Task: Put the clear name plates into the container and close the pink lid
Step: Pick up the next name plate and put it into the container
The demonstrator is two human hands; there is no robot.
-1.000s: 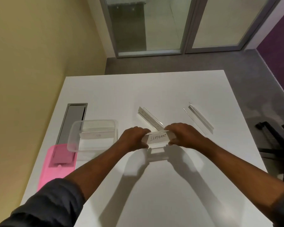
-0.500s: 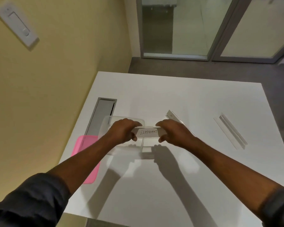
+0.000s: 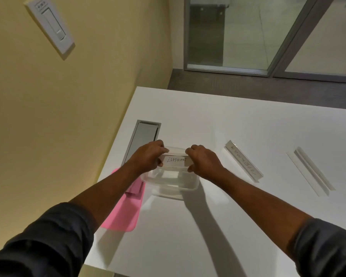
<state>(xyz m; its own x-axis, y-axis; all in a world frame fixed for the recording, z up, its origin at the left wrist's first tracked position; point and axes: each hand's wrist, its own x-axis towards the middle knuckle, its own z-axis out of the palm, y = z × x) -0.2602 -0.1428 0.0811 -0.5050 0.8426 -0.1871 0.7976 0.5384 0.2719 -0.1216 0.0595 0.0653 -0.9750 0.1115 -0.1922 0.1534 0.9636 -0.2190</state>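
A clear name plate marked ELEPHANT (image 3: 176,160) is held level over the open clear container (image 3: 174,187). My left hand (image 3: 148,157) grips its left end and my right hand (image 3: 203,159) grips its right end. The pink lid (image 3: 124,214) lies flat on the table just left of the container, partly under my left forearm. Two more clear name plates lie to the right: one with writing (image 3: 244,161) close by, another (image 3: 310,170) farther right. What lies inside the container is hard to make out.
The white table (image 3: 218,120) has a grey cable hatch (image 3: 143,139) behind my left hand. A yellow wall with a switch plate (image 3: 50,27) runs along the left. Glass doors stand beyond the table's far edge.
Both hands have carried the ELEPHANT plate leftward from the table's middle to above the container. The view has swung left with them.
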